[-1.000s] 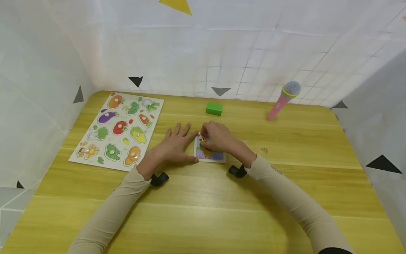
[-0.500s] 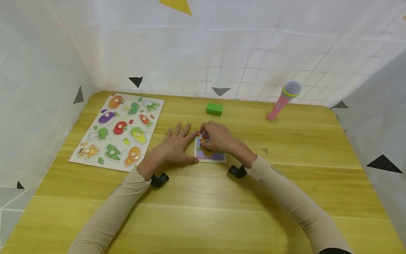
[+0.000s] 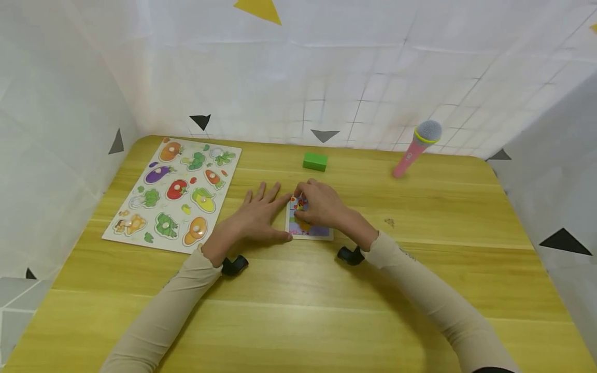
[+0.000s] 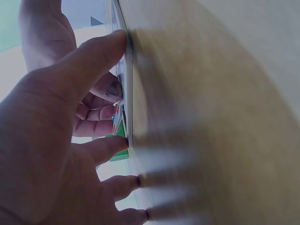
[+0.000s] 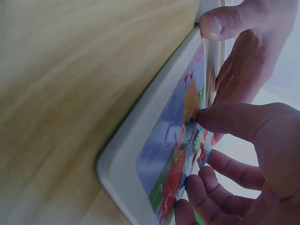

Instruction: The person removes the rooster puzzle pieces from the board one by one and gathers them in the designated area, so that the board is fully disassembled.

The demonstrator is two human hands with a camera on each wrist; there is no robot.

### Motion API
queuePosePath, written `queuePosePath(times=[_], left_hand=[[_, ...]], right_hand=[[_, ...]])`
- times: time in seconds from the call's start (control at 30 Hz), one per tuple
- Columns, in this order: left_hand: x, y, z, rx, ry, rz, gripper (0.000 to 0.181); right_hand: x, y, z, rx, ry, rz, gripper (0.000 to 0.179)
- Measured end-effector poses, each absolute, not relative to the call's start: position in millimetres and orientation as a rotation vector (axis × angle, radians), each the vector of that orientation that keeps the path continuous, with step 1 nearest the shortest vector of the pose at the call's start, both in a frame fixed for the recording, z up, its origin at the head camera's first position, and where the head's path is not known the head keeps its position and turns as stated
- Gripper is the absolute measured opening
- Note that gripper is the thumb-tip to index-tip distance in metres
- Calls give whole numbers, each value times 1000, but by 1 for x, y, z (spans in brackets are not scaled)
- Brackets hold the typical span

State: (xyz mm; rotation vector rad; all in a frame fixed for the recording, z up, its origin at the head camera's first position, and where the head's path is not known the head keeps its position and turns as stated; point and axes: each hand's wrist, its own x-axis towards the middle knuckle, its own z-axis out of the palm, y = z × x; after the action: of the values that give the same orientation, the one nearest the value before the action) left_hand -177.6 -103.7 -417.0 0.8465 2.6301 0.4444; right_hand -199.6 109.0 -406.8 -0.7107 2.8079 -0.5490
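Observation:
A small picture jigsaw board (image 3: 318, 231) with a pale rim lies on the table in front of me. My left hand (image 3: 255, 217) is spread flat on its left side, with thumb and index fingertips against the board's edge. Over the picture, my right hand (image 3: 322, 203) pinches a small colourful jigsaw piece (image 5: 203, 144) between thumb and index finger. In the right wrist view this piece stands tilted above the board, and its lower end is hard to make out. The right hand hides the board's upper right part in the head view.
A vegetable knob puzzle board (image 3: 160, 204) lies at the left. Behind the hands sits a green block (image 3: 315, 161). A pink toy microphone (image 3: 416, 147) stands at the back right, near the white curtain (image 3: 261, 77) behind the wooden table (image 3: 298, 321).

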Motion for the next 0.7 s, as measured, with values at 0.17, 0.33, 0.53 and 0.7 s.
queuePosePath(times=[0.17,0.33,0.53,0.7], left_hand=[[-178,-104,-417,851,2639,440,101],[-179,-105,-419,846,2640,447,101],[-180,-104,-420,838,2634,464,101],[-180,-105,-421,839,2634,443,103]], right_hand=[[-199,111,-408,-732,2815,-585,40],[-199,112,-409,-753,2819,-617,39],[-199,112,-408,-777,2835,-608,39],[-199,111,-408,-823,2862,-523,39]])
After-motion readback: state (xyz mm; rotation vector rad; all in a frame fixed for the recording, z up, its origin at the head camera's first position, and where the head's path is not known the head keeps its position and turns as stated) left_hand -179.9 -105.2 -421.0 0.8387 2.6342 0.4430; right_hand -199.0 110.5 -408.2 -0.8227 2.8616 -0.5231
